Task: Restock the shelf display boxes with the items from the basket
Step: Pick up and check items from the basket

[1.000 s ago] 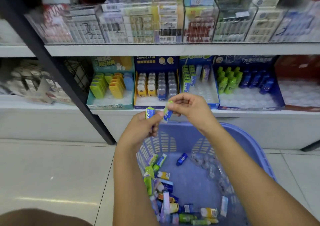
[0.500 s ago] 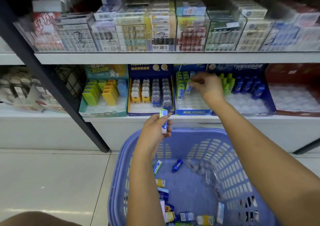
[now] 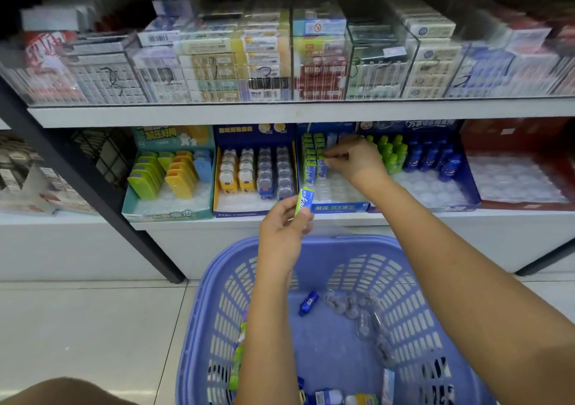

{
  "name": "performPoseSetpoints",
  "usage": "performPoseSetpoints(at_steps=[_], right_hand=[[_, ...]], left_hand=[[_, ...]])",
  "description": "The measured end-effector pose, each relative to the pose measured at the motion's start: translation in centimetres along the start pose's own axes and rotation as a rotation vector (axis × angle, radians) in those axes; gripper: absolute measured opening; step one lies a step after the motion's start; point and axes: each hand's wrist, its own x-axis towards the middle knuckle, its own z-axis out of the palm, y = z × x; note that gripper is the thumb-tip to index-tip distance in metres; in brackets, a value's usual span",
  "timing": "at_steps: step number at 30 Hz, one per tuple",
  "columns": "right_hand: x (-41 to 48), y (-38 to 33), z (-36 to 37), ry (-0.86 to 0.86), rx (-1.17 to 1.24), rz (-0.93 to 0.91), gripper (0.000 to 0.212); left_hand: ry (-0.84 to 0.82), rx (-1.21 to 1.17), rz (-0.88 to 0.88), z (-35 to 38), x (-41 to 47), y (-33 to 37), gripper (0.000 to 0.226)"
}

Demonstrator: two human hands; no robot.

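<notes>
Shelf display boxes (image 3: 253, 210) are lined side by side along the lower shelf (image 3: 435, 218), beyond both hands, under an upper shelf (image 3: 217, 115) stacked with cartons (image 3: 264, 62) behind clear panels. A purple slatted basket (image 3: 214, 283) is set on the tiled floor (image 3: 93, 327), below both hands.

The blue box (image 3: 339, 208) entered by the right hand is only part filled. Rows of green and blue packets (image 3: 311, 159) are stood upright just left of that hand's fingertips, and bare clear tray cells (image 3: 329, 190) are seen beneath its wrist. A teal box (image 3: 168, 213) of coloured cases is placed well to the left of the left hand, and a box of green and blue bottles (image 3: 435, 197) just right of the right hand.

The right hand (image 3: 357, 159) is stretched into the blue box, its fingertips bunched and pinched on the top of a green-topped packet (image 3: 324, 155) at the rows. The left hand (image 3: 281, 233) is raised above the basket, in front of the shelf edge. A green-and-blue packet (image 3: 303, 201) is gripped upright between its thumb and curled fingers.

A small blue bottle (image 3: 308, 302) is seen lying on the basket floor, lower than both hands and between them, with clear capsules (image 3: 357, 308) just to its right.
</notes>
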Motion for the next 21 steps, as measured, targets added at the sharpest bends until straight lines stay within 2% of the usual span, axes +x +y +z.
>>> performPoseSetpoints(at_steps=[2,4,6,7,10,14,17,21], right_hand=[[-1.2,-0.5,-0.6,-0.024,0.278,0.082,0.026],[-2.7,-0.9,-1.2,-0.192,0.566,0.09,0.017],[-3.8,-1.2,-1.6,-0.337,0.645,0.027,0.015],[-4.1,-1.1,-1.8,-0.354,0.666,0.003,0.016],[-3.6,-0.6,-2.4,-0.209,0.658,-0.013,0.022],[-2.5,1.2,-2.0,0.112,0.538,0.022,0.023],[-2.0,1.7,-0.2,0.105,0.432,-0.006,0.016],[-1.2,1.8,1.0,0.079,0.319,-0.077,0.019]], left_hand=[[0.094,0.017,0.057,0.6,0.5,0.1,0.016],[0.118,0.021,0.117,1.3,1.0,0.3,0.015],[0.098,0.048,0.172,1.9,1.6,0.6,0.015],[0.085,0.065,0.196,2.2,1.7,0.7,0.015],[0.065,0.245,0.286,3.1,2.1,0.5,0.025],[-0.087,0.853,0.388,3.8,1.8,-1.3,0.051],[-0.183,1.071,0.362,3.4,1.4,-2.7,0.057],[-0.196,1.097,0.378,3.0,1.7,-3.0,0.06]])
